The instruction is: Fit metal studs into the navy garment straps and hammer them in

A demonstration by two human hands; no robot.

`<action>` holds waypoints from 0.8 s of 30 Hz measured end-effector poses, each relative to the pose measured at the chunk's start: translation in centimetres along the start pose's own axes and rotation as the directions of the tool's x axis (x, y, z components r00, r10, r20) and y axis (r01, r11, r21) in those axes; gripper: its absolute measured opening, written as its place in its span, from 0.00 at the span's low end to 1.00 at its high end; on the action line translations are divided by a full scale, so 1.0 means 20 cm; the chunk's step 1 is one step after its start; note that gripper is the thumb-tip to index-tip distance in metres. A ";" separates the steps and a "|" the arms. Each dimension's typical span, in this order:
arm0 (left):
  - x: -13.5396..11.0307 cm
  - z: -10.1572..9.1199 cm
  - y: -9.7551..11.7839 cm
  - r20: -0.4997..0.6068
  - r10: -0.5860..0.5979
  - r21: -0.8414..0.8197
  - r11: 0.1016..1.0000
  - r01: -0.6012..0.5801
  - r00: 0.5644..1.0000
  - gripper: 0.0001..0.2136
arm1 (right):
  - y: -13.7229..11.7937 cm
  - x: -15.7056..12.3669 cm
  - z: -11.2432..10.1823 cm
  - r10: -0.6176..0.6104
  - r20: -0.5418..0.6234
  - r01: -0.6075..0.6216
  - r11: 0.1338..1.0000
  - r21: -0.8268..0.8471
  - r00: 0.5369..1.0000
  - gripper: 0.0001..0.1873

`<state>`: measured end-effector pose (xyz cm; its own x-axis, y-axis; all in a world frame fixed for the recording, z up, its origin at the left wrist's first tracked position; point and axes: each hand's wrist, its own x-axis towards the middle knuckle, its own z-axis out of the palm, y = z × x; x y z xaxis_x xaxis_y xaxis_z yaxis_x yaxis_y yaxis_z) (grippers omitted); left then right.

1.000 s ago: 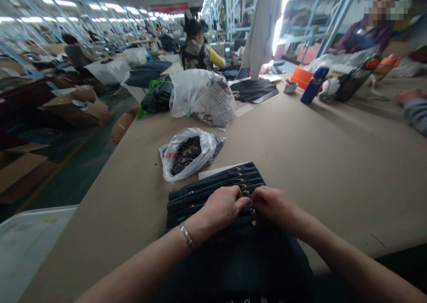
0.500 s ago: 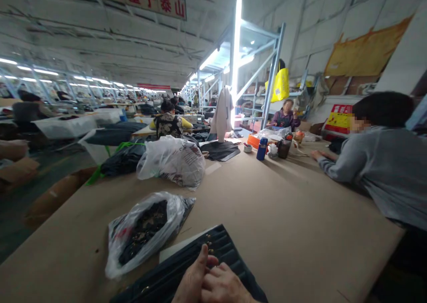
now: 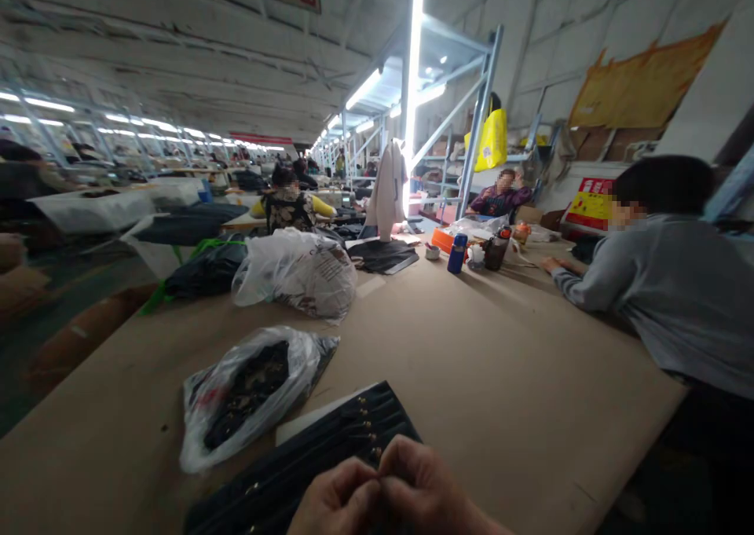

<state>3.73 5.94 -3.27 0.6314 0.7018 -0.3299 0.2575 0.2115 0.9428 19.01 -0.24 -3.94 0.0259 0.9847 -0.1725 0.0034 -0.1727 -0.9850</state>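
My left hand (image 3: 333, 503) and my right hand (image 3: 427, 492) meet at the bottom edge, fingertips pinched together over a stack of dark fabric pieces (image 3: 318, 452) with small gold fittings along their ends. Whatever the fingertips pinch is too small to make out. The stack lies on the brown table (image 3: 500, 393), partly over a white sheet. A clear plastic bag (image 3: 247, 393) holding dark small parts sits just left of the stack.
A bigger white plastic bag (image 3: 300, 280) lies farther back. A blue bottle (image 3: 455, 253), a dark bottle and an orange box stand at the far end. A person in grey (image 3: 665, 291) leans on the table at right. Other workers sit beyond.
The view has tilted up from the table to the hall. My hands stayed on the fabric stack, and my left thumb has dropped so both hands pinch together.
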 end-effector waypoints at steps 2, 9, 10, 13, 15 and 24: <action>-0.03 0.03 0.02 -0.051 0.021 0.153 0.988 -0.013 0.998 0.15 | -0.01 -0.05 0.00 0.046 0.038 -0.050 0.992 0.119 0.998 0.09; -0.06 0.05 0.07 0.081 0.019 0.379 0.924 -0.048 0.997 0.10 | 0.05 -0.10 -0.09 0.159 0.128 -0.175 0.975 0.133 0.979 0.16; -0.06 0.05 0.07 0.090 0.024 0.415 0.908 -0.059 0.996 0.10 | 0.06 -0.10 -0.11 0.169 0.127 -0.181 0.979 0.096 0.978 0.17; -0.06 0.05 0.07 0.095 -0.003 0.526 0.849 -0.048 0.995 0.11 | 0.10 -0.10 -0.14 0.161 0.080 -0.152 0.983 -0.104 0.984 0.18; -0.05 0.05 0.06 0.099 -0.025 0.613 0.789 -0.041 0.995 0.11 | 0.12 -0.10 -0.15 0.154 0.093 -0.125 0.956 -0.264 0.984 0.14; -0.03 0.07 -0.02 0.030 -0.046 0.796 0.605 0.004 0.999 0.12 | 0.24 -0.08 -0.13 0.078 0.142 0.024 0.797 -0.603 0.987 0.09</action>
<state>4.33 4.52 -3.56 0.6403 0.6710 -0.3738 0.7409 -0.4111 0.5312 21.63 -2.73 -8.44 -0.1158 0.9619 -0.2478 0.6063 -0.1291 -0.7847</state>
